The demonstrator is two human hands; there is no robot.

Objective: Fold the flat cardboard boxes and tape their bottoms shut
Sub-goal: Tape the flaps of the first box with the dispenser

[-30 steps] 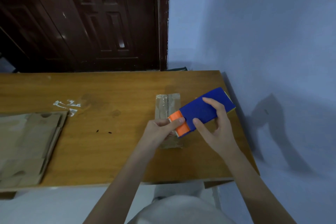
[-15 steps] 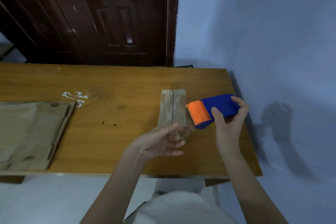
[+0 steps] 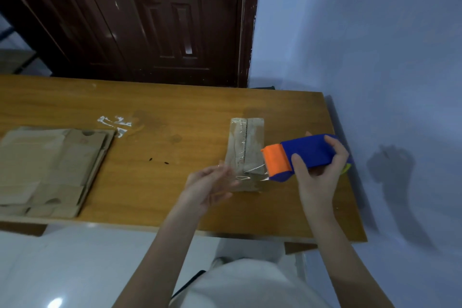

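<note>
A small folded cardboard box (image 3: 246, 142) stands on the wooden table (image 3: 175, 112), its taped seam facing up. My right hand (image 3: 318, 177) grips a blue tape dispenser (image 3: 307, 154) with an orange front, held just right of the box. A strip of clear tape (image 3: 246, 176) stretches from the dispenser leftward across the box's near end. My left hand (image 3: 208, 186) pinches the free end of that strip, just left of the box.
A stack of flat cardboard boxes (image 3: 50, 170) lies at the table's left. Scraps of clear tape (image 3: 115, 124) stick to the tabletop behind it. A dark wooden door (image 3: 150, 20) stands behind; a blue wall (image 3: 375, 45) borders the table's right edge.
My right hand has carried the dispenser off the box to its right. My left hand left the dispenser's front and now holds the tape end, with a strip drawn out between them.
</note>
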